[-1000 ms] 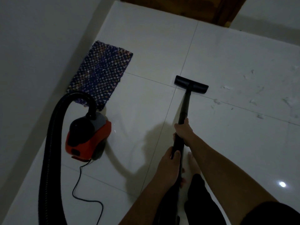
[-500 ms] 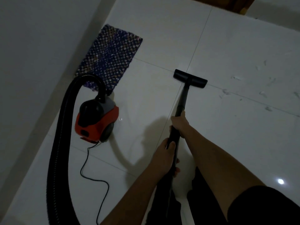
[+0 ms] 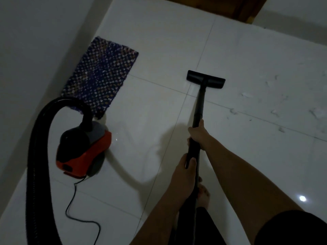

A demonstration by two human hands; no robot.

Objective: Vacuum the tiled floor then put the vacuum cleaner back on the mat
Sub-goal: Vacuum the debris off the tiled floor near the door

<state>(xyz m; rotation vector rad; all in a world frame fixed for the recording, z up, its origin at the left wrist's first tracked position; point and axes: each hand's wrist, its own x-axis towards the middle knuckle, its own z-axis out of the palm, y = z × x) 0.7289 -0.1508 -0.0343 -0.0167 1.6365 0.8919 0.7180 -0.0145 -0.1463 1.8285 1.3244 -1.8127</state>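
The scene is dim, so edges and surfaces are hard to read. The vacuum cleaner (image 3: 85, 149), red and black with a grey top, stands on the tiled floor (image 3: 247, 165) just beside the near corner of the mat (image 3: 100, 80), not on it. Whether its front touches the mat cannot be told, because the arch of the hose (image 3: 35, 156) crosses the mat's near edge. The hose runs down the left side and is cut off at the bottom of the frame. A thin cord (image 3: 77, 209) trails from the back of the vacuum cleaner and also leaves the frame at the bottom. Any label on the body is too dark to make out.

The right hand (image 3: 197, 133) grips the tube (image 3: 200, 103) with its fingers curled round it, and most of them are hidden behind the tube. The left hand (image 3: 184, 172) holds the tube lower down, fingers wrapped round it and the thumb lying along the top. Below that hand the tube merges with dark clothing and cannot be followed. The floor head (image 3: 206, 79) lies flat on the tiles, well apart from the mat, close to a grout line.

Pale scraps (image 3: 246, 94) lie scattered on the tiles to the right of the floor head, and their shapes are blurred. A bare foot (image 3: 203, 193) shows partly behind the left forearm. A brown wooden edge (image 3: 230, 6) is cut off at the top. A bright spot (image 3: 302, 198) reflects on the floor near a dark sleeve (image 3: 292, 228).
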